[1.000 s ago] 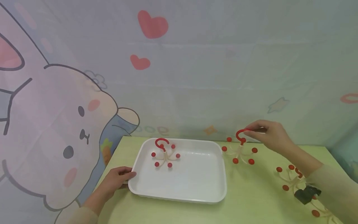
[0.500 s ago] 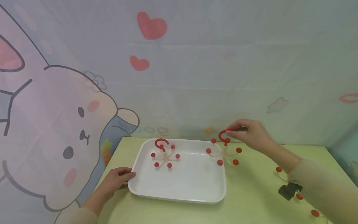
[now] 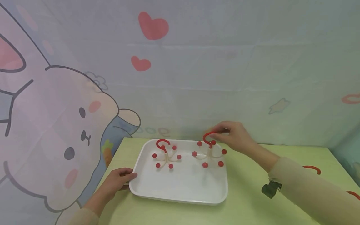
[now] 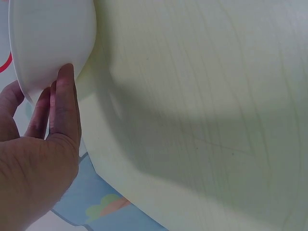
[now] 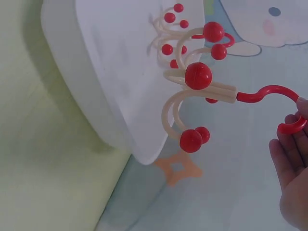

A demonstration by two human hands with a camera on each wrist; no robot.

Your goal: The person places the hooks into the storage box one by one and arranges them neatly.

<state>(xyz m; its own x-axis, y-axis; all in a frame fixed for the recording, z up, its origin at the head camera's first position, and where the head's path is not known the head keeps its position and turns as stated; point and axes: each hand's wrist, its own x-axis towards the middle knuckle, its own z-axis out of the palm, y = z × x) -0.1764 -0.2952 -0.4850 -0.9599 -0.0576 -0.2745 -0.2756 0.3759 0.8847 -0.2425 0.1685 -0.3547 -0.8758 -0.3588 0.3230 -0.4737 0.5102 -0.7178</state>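
Pinched by its red hook, a hanger (image 3: 209, 152) with curved cream arms and red ball tips hangs from my right hand (image 3: 234, 136) over the right side of the white tray (image 3: 182, 187). In the right wrist view its cream stem (image 5: 219, 92) points sideways, and the thumb and fingers meet at the hook. A matching hanger (image 3: 166, 156) stands hook-up in the tray's left half. My left hand (image 3: 116, 179) grips the tray's left edge. The left wrist view shows the fingers (image 4: 65, 103) against the outer wall, with the thumb over the rim.
On the light green table (image 3: 253, 181), a red hook (image 3: 312, 168) and another red piece (image 3: 353, 195) show beside the right sleeve, which hides the rest. A black wrist device (image 3: 271, 188) hangs under that sleeve. A cartoon-printed cloth (image 3: 197, 78) rises behind the table.
My right hand has carried the held hanger leftward, from beside the tray to above its right part. The left hand and the tray have stayed put.
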